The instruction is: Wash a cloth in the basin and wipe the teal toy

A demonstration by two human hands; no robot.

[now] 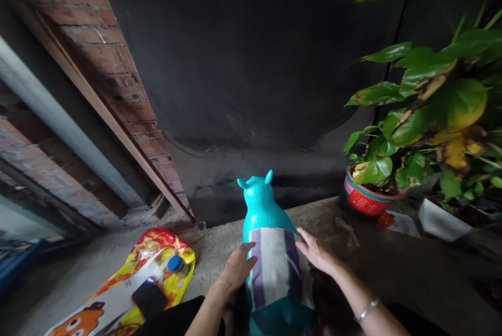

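I see my left hand (236,268) and my right hand (317,253) lying flat, fingers spread, on a striped cloth (274,268). The cloth covers the back of a teal toy animal (262,209) at the bottom middle of the frame. I think the cloth could slide off, since the toy looks round and smooth. The toy's bottom is cut off. A phone (149,297) rests on a bright bag (157,257) at lower left.

Your arms are bare, no sleeves showing, and you've just got a thin silver bangle (366,310) on your right wrist.
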